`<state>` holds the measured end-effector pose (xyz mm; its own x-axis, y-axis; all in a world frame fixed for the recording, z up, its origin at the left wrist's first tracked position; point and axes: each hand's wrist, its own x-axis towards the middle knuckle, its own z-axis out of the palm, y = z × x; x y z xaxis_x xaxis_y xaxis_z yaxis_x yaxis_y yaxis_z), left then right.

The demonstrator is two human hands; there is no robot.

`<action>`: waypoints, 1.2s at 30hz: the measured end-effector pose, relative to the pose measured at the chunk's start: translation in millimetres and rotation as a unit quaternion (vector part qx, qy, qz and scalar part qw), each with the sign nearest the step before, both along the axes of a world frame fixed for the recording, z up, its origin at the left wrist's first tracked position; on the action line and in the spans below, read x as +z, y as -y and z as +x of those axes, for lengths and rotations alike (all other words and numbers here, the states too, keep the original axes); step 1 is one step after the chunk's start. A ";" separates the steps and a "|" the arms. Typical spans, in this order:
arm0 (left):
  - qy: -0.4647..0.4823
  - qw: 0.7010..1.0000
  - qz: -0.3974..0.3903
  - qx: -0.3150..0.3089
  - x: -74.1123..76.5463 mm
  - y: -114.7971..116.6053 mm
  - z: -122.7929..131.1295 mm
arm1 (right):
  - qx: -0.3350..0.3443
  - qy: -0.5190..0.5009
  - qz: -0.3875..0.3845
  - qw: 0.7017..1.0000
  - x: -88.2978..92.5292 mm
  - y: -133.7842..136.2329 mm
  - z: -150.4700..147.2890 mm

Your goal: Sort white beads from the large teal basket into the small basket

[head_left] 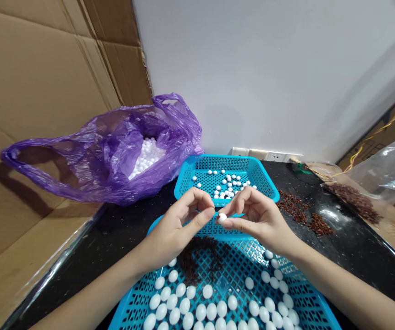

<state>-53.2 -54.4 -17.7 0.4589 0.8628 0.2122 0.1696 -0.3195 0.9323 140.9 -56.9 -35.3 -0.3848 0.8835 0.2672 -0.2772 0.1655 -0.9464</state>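
Note:
Between the thumb and fingers of my right hand (264, 220) is a small white ball (221, 218) with a reddish-brown spot on its upper left. My left hand (175, 227) is just left of it, thumb and fingertip pinched together; anything in that pinch is too small to make out. Both hands are above the back part of a blue plastic basket (123, 305). Many white balls (200, 312) lie in the front and sides of this basket. Below my left hand, a pile of tiny dark brown pieces (191, 263) rests on the basket floor.
Behind is a second blue basket (182, 176) holding white balls. At left sits an opened purple plastic bag (114, 151) of white balls. Reddish-brown pieces (321, 223) lie on the black countertop (114, 243) at right, near a clear bag (386, 169). Power sockets (275, 156) line the wall.

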 end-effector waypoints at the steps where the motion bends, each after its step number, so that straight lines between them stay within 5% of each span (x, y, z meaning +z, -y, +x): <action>1: 0.014 1.000 0.003 0.013 -0.2 -0.8 -0.7 | -0.003 0.001 0.005 1.000 0.9 -0.6 0.1; 7: 0.034 0.995 -0.001 0.090 -0.8 -5.3 -1.3 | -0.029 0.030 0.009 0.999 -1.4 -7.2 3.4; 15: -0.005 0.997 0.034 0.070 0.2 -1.2 0.2 | -0.155 0.053 -0.057 0.985 -8.5 -22.2 11.4; 23: -0.052 0.996 0.028 0.064 -0.4 -1.9 -0.5 | -0.153 0.060 -0.044 0.985 -7.7 -22.7 11.9; 27: -0.156 0.987 0.029 -0.005 -3.1 -0.3 1.6 | -0.067 0.185 0.048 0.979 -9.2 -15.6 9.6; 31: -0.278 0.953 0.046 -0.113 -9.1 2.0 0.4 | 0.127 0.414 0.223 0.873 -10.4 -7.0 9.6; 33: -0.323 0.932 0.076 -0.149 -11.4 1.9 -1.5 | 0.185 0.472 0.251 0.825 -10.1 -4.1 10.4; 36: -0.378 0.902 0.112 -0.176 -13.6 0.3 -4.6 | 0.220 0.499 0.232 0.806 -8.6 -0.9 11.5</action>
